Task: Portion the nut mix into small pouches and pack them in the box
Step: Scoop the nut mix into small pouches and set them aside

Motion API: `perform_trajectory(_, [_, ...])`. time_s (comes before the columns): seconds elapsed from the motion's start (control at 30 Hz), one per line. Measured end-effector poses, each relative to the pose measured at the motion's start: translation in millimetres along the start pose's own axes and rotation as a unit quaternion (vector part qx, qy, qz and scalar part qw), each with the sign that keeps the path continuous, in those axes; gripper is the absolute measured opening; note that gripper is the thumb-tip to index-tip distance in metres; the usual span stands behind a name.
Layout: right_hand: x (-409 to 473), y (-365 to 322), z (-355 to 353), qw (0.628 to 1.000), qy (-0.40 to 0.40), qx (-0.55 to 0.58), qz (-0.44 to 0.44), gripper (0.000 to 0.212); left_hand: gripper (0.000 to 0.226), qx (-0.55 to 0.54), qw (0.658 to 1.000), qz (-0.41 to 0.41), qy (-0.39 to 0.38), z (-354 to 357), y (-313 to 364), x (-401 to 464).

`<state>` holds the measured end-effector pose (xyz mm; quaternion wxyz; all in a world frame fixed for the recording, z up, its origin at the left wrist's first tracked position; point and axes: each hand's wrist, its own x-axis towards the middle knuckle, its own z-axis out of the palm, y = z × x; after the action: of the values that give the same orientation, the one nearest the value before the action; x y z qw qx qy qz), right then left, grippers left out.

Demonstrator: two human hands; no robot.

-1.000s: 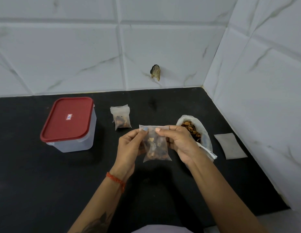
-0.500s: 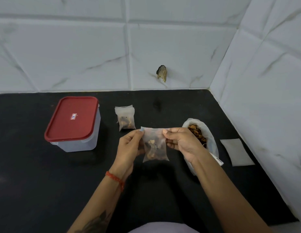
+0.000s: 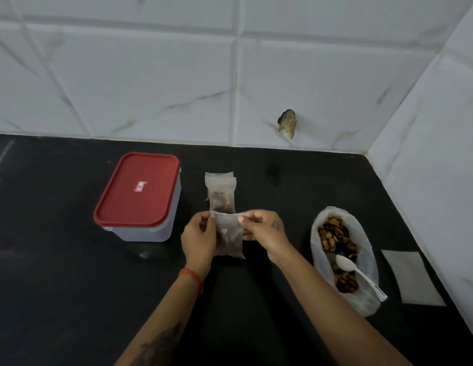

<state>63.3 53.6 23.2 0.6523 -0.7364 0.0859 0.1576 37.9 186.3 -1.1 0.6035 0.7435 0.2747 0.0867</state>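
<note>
Nearest the camera, two bare forearms reach in over the black counter; the left one wears a red thread band at the wrist. Between them a small translucent pouch with some nut mix in its lower part hangs upright above the counter. The left hand pinches its top left corner, the grip clamped on the pouch between thumb and fingertips. The right hand pinches the top edge at the right side, its grip likewise clamped on the pouch.

To the right, a white bag of nut mix lies open on the counter with a white plastic spoon resting in it, handle pointing near and right. Just right of the bag, a flat empty pouch lies by the side wall.

Just beyond the hands, filled pouches lie on the counter in a small pile. Left of them stands the clear box, its red lid on. Farther still, the white tiled wall rises, with a chipped dark spot low on it.
</note>
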Motion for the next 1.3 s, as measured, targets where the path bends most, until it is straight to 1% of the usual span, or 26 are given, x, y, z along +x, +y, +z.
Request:
perform_trajectory(0.07, [17.5,-4.4,7.2,0.999,0.018,-0.017,-0.026,0.007,0.013,0.025,0.999,0.021,0.028,3.0,6.2,14.2])
perform_trajectory(0.13, [35.7,-7.4,12.0,0.998,0.037,-0.029,-0.046,0.004,0.015,0.033,0.998,0.030,0.040,6.8,9.0,29.6])
perform_trajectory(0.4, [84.1,3.0,23.8,0.986,0.104,-0.096,-0.088,0.012,0.014,0.061,0.995,0.056,0.051,20.7,6.8,63.7])
perform_trajectory(0.47, [82.0,7.9,25.2,0.974,0.131,-0.142,-0.119,0.018,0.021,0.068,0.993,0.081,0.052,21.1,3.1,61.8])
perform_trajectory(0.5, [77.5,10.7,24.9,0.960,0.152,-0.178,-0.157,0.023,0.026,0.076,0.990,0.110,0.050,20.4,0.2,58.3])
perform_trajectory(0.53, [71.5,14.7,25.0,0.939,0.173,-0.213,-0.209,0.026,0.029,0.096,0.982,0.158,0.048,19.0,-3.5,53.0])
perform_trajectory(0.57, [65.3,20.2,25.8,0.914,0.183,-0.246,-0.265,0.030,0.033,0.132,0.966,0.217,0.044,17.5,-8.6,47.4])
perform_trajectory(0.63, [53.6,32.4,28.7,0.872,0.153,-0.314,-0.343,0.038,0.043,0.239,0.917,0.319,0.017,16.3,-22.1,37.4])
perform_trajectory(0.67, [51.3,40.2,30.1,0.853,0.125,-0.350,-0.366,0.041,0.048,0.287,0.893,0.346,-0.005,16.8,-30.4,35.4])
perform_trajectory(0.7, [51.6,47.4,30.7,0.837,0.095,-0.386,-0.376,0.045,0.051,0.322,0.877,0.357,-0.028,17.4,-36.5,34.4])
perform_trajectory(0.77, [53.1,55.9,29.8,0.824,0.042,-0.436,-0.360,0.052,0.054,0.363,0.860,0.353,-0.056,17.7,-43.8,34.9])
perform_trajectory(0.83, [53.3,54.3,26.4,0.823,0.004,-0.458,-0.336,0.054,0.055,0.384,0.852,0.349,-0.068,16.0,-42.7,35.7])
perform_trajectory(0.9, [52.4,48.4,22.4,0.828,-0.035,-0.464,-0.313,0.052,0.056,0.388,0.853,0.341,-0.079,13.5,-35.8,35.1])
perform_trajectory(1.0, [41.9,29.3,12.8,0.861,-0.065,-0.421,-0.278,0.055,0.052,0.357,0.869,0.331,-0.084,12.0,-17.8,24.1])
perform_trajectory(1.07, [29.9,12.4,0.2,0.889,-0.054,-0.374,-0.260,0.054,0.051,0.295,0.897,0.316,-0.098,14.7,-0.9,9.1])
perform_trajectory(1.17, [1.6,-15.9,-33.4,0.917,-0.026,-0.307,-0.255,0.055,0.052,0.165,0.941,0.275,-0.106,25.3,33.6,-20.4])
perform_trajectory(1.23, [-23.9,-32.5,-64.5,0.931,-0.008,-0.268,-0.249,0.058,0.051,0.088,0.952,0.266,-0.123,38.9,57.7,-43.1])
perform_trajectory(1.3, [-49.2,-43.0,-100.2,0.948,0.015,-0.219,-0.230,0.059,0.049,0.008,0.953,0.261,-0.155,57.3,78.6,-68.3])
